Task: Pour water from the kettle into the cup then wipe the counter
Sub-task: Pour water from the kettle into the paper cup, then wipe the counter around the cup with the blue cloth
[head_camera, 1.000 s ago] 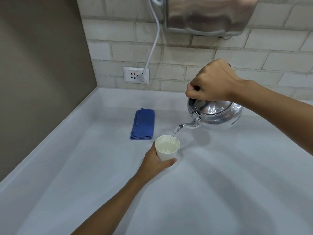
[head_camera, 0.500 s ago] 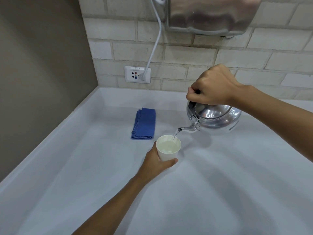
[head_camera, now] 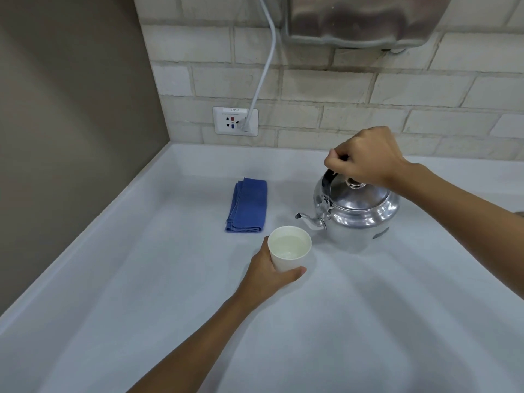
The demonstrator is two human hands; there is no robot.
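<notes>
Two hands busy, both closed on something. My right hand (head_camera: 365, 157) is fisted over the black handle of the kettle (head_camera: 357, 214), knuckles up, wrist bent down from a forearm that comes in from the right edge. My left hand (head_camera: 272, 270) wraps the white cup (head_camera: 289, 249) from the near side, thumb along its front, forearm running up from the bottom of the frame.

Kettle sits level, looks like its base is on the counter (head_camera: 141, 279) or just touching; can't tell for sure. Spout (head_camera: 309, 219) points left toward the cup, no water leaving it. Cup stands upright just in front and left of the spout, close but apart, with water well up inside it.

Read: pour step looks finished, wipe step not started. Next move calls for letting go of both handle and cup, then reaching for the folded blue cloth (head_camera: 248, 205), which lies flat behind the cup and left of the kettle, near both. Left hand is the closer one. Cup is full-ish, so release it gently and keep the cloth path clear of it.

No obvious spill visible on the counter. Behind: brick wall, a socket (head_camera: 235, 121) with a white cord (head_camera: 266, 66) plugged in, a steel box (head_camera: 363, 21) above.
</notes>
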